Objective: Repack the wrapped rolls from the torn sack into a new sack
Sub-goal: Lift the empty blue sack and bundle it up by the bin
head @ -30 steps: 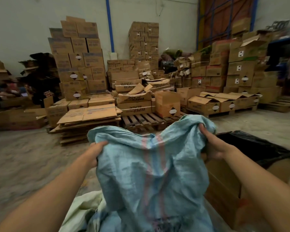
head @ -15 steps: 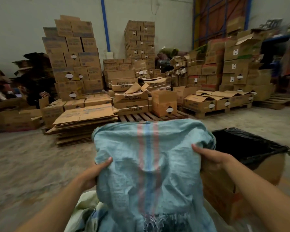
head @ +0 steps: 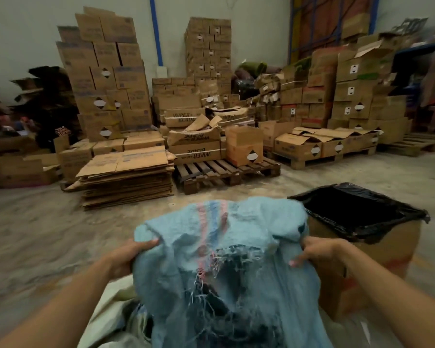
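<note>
Head view, the only one you have: your left hand and right hand each pinch a side of the pale blue woven sack, held up in front of you. Both grips are closed on the fabric, the left on the sack's left edge, the right on its right edge with the fingers curled under a fold. A pink and blue stripe runs down the sack's middle. Below that stripe the weave is ripped open into a ragged hole, with loose threads hanging across a dark interior. You cannot tell from here what lies inside, and no wrapped rolls show.

Under the blue sack, low at the left, a cream-coloured sack lies crumpled. Just beside your right hand stands a cardboard box lined with a black plastic bag, its mouth open. Beyond it, on the concrete floor, sit a stack of flattened cartons, a wooden pallet, and piled cardboard boxes against the wall.
</note>
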The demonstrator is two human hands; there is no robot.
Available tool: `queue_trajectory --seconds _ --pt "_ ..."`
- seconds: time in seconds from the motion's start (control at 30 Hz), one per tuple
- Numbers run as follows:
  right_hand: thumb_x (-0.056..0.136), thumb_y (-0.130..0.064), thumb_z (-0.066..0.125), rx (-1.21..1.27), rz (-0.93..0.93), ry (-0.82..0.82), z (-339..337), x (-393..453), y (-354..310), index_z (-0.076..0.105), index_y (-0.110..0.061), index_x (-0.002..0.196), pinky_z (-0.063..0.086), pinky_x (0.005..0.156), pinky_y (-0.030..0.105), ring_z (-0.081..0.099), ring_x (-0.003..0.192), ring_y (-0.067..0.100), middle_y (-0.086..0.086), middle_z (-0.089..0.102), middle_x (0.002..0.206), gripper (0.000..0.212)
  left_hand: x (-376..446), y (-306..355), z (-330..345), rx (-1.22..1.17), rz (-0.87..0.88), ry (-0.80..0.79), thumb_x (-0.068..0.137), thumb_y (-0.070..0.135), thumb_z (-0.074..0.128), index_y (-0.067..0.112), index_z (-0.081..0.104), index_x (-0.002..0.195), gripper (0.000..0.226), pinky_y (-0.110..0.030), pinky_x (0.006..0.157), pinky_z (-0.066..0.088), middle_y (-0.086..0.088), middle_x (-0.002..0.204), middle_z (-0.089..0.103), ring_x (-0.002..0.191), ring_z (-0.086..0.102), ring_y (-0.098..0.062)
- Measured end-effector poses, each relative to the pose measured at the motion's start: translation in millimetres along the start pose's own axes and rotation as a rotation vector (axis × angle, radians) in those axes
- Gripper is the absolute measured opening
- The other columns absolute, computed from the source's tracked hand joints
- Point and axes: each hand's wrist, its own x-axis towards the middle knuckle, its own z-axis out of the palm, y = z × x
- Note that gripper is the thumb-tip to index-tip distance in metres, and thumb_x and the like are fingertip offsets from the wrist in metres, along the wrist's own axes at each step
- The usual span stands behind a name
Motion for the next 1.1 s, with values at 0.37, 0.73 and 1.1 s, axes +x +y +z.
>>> queue_trajectory --seconds 0.37,0.73,1.1 --pt "0.09 -0.011 0.066 0.423 -0.253 0.439 -28 7 -43 0.063 -0.003 0.116 0.06 0.068 0.039 0.072 0.087 0.03 0.016 0.073 0.102 0.028 -23 60 -13 0.127 0.038 -0.045 0.074 0.014 0.078 0.006 0.064 0.12 0.05 -0.044 0.087 0.056 -0.017 0.112 0.072 0.095 0.072 -0.029" --pt "0.077 -0.014 0.082 0.312 -0.061 1.047 -67 -26 -47 0.064 0.01 0.111 0.048 0.081 0.042 0.057 0.087 0.028 0.014 0.06 0.098 0.045 -13 103 -78 0.199 0.357 0.616 0.06 0.033 0.093 0.018 0.052 0.123 0.076 -0.045 0.082 0.054 -0.004 0.122 0.051 0.105 0.058 -0.028" --pt "0.089 -0.027 0.068 0.278 -0.251 0.987 -45 -11 -67 0.064 -0.007 0.103 0.042 0.056 0.027 0.059 0.072 0.016 0.005 0.065 0.084 0.024 -28 117 -41 0.51 0.43 0.2 0.083 0.03 0.076 0.027 0.058 0.121 0.042 -0.037 0.078 0.056 -0.004 0.114 0.062 0.101 0.064 -0.023"
